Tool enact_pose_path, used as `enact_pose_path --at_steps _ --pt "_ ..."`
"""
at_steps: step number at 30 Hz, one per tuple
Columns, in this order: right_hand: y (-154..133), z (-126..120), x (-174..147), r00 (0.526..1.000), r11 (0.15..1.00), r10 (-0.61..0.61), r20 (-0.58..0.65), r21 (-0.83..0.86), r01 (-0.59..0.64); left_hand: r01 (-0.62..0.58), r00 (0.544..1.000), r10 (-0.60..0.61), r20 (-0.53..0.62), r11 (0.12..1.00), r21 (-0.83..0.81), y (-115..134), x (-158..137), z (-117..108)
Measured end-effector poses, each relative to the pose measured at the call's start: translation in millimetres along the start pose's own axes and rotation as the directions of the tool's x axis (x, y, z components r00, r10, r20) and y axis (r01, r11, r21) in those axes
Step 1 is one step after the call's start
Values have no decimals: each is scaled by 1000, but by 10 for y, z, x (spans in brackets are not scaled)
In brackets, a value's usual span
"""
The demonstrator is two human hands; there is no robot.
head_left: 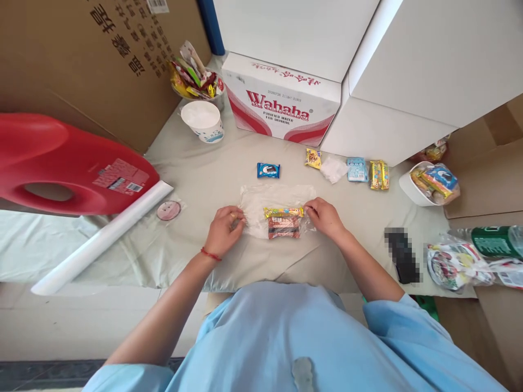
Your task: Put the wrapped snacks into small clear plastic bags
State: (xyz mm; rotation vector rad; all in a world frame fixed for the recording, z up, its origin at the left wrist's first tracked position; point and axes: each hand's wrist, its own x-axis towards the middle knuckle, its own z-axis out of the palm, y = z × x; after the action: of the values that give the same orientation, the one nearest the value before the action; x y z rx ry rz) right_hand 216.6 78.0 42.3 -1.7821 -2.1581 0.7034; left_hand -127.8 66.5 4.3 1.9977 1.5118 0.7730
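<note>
A transparent plastic bag [254, 220] lies flat on the cloth-covered table in front of me. Within its outline are a thin yellow snack packet [283, 212] and, just below that, a reddish-brown snack packet [284, 227]. My left hand [226, 230] is closed at the bag's left edge, fingers curled on the film. At the right edge, my right hand [324, 216] pinches the film close to the yellow packet's end. Beyond the bag rests a blue cookie packet [268, 170].
Behind are a yellow packet [313, 158], crumpled plastic [334, 169], a light-blue packet [357, 169] and yellow packets [379, 175]. A white snack tub [408, 188] and phone [402, 256] stand right; a paper tub [203, 122], white roll [102, 239] and red jug [77, 163] left.
</note>
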Motion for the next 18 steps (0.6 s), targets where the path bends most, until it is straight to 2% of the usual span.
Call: enact_pose_path --at_steps 2,4,6,8,10,12,15,18 --pt "-39 -36 51 998 999 -43 -34 16 44 -48 998 46 -31 995 -85 5 -137 -49" --pt "-102 -61 135 996 996 -86 -5 26 86 -80 996 74 -40 983 -167 40 -233 -103" --pt "-188 -69 235 992 994 -104 75 17 104 -43 999 35 -34 965 -257 103 -261 -136" --pt "-286 -62 325 979 994 -104 177 -6 106 47 998 -55 -18 950 -309 176 -221 -134" --pt "-379 -51 388 960 992 -101 261 -40 116 120 992 -126 -4 958 -260 235 -137 -101" --pt "-451 -46 424 945 988 -98 311 -81 129 133 991 -130 27 984 -122 271 -54 -54" --pt "-496 -63 449 929 985 -67 364 -123 120 22 991 -29 131 998 55 312 -20 -10" --pt "-479 -99 450 908 989 -48 416 -108 101 -206 968 197 155 977 48 361 -122 -32"
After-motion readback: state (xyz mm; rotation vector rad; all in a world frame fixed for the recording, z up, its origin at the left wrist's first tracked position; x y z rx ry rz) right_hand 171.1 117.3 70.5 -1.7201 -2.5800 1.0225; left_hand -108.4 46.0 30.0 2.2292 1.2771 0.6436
